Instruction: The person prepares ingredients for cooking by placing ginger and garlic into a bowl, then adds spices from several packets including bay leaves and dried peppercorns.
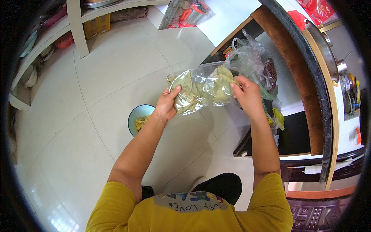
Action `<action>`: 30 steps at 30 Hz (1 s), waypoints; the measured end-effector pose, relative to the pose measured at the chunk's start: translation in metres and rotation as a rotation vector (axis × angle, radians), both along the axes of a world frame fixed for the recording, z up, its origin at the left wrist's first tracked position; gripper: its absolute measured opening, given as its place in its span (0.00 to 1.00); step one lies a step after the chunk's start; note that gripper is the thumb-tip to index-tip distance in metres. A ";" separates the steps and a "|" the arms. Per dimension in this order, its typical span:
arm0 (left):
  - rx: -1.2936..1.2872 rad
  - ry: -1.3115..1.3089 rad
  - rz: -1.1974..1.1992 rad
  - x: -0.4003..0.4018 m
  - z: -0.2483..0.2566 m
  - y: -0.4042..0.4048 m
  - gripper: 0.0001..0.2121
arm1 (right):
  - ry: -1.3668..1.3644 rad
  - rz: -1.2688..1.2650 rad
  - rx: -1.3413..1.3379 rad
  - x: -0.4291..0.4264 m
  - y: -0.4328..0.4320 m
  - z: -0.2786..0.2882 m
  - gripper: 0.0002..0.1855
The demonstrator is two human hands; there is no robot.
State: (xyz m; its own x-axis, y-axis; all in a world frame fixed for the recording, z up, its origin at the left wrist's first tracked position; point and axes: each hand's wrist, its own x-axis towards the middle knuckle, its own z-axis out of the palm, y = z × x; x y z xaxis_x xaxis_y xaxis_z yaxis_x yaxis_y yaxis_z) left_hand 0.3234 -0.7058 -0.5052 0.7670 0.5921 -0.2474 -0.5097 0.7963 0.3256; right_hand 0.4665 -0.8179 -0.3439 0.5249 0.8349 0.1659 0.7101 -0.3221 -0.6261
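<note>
A clear plastic bag [200, 90] of dried leaves, which look like bay leaves, is stretched between my hands above the floor. My left hand [168, 101] grips its left end, with the thumb on top. At the bag's right end, my right hand [246, 91] pinches leaf stems or the edge between thumb and fingers; which of these cannot be told. Below my left wrist, a light enamel-like bowl [141, 109] with a dark blue rim stands on the tiled floor, holding yellowish pieces, partly hidden by my forearm.
Several plastic bags [252, 55] lie in the open dark cabinet [294, 124] at right. Above it runs a dark counter edge [311, 58] with a metal pan [321, 46]. A low shelf [78, 34] with bowls and a yellow box [98, 26] stands at upper left.
</note>
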 end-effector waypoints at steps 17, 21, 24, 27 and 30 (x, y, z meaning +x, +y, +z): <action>-0.028 -0.086 -0.002 -0.007 -0.014 0.013 0.10 | -0.105 0.035 0.017 -0.003 0.017 0.005 0.09; -0.048 -0.107 0.003 -0.006 -0.013 0.012 0.10 | -0.086 0.137 -0.009 -0.005 0.017 0.002 0.09; -0.034 -0.103 0.009 -0.007 -0.014 0.013 0.10 | -0.045 0.027 0.018 -0.002 0.018 0.000 0.09; -0.020 -0.113 0.017 -0.008 -0.013 0.013 0.11 | -0.036 0.010 -0.028 -0.005 0.018 0.000 0.08; -0.005 -0.109 0.013 -0.009 -0.012 0.013 0.11 | -0.073 0.123 -0.200 -0.007 0.023 0.000 0.08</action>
State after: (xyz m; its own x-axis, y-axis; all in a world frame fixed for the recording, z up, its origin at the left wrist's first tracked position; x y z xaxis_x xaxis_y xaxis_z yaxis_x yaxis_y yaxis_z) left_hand 0.3140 -0.6928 -0.5168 0.7817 0.6012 -0.1659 -0.5523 0.7908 0.2636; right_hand 0.4592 -0.7946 -0.3434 0.4103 0.9116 0.0243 0.7925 -0.3433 -0.5041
